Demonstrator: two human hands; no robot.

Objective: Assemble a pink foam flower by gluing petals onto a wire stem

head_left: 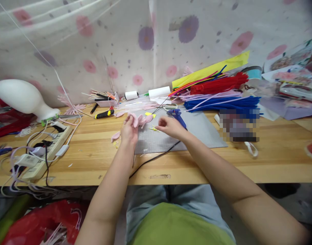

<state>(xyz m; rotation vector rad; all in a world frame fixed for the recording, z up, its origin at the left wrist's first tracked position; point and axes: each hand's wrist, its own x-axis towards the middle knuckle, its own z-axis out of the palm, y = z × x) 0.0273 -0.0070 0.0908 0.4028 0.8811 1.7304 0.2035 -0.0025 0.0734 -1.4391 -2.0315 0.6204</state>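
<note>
My left hand (129,131) is closed around a pink pipe-cleaner flower (140,119), held just above the grey cutting mat (197,134). My right hand (170,126) hovers to its right with fingers curled toward the flower; what they pinch, if anything, is too small to make out. A blue glue gun (176,115) lies on the mat just behind my right hand, its black cord trailing toward the table's front edge. Loose pink petals (115,136) lie on the wood left of my left hand.
Bundles of red, blue, purple and yellow pipe cleaners (219,95) are piled at the back right. A power strip (47,146) with cables sits at the left, beside a white foam head form (23,98). White rolls (158,92) and a box cutter (104,114) lie by the curtain.
</note>
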